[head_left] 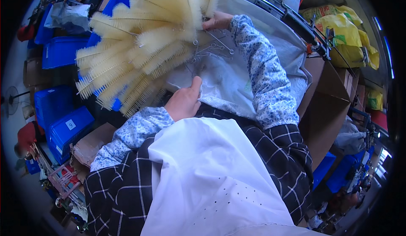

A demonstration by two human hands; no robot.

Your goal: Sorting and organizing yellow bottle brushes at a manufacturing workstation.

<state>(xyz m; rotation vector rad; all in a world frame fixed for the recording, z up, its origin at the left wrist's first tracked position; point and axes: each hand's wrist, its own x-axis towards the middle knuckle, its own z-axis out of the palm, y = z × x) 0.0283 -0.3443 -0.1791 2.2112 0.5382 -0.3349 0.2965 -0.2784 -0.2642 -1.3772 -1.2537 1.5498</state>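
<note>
Cream, fluffy-bristled brushes (158, 48) with looped metal-wire stems (218, 40) lay heaped front-left, probably light and springy, best held by the stiff stems. The right hand (218, 21) and left hand (185, 100) curled nearby; whether either pinched was unclear.

Blue bins (63, 52), a cardboard box (327, 117) and massed bristle brushes (158, 45) mark a workshop.
</note>
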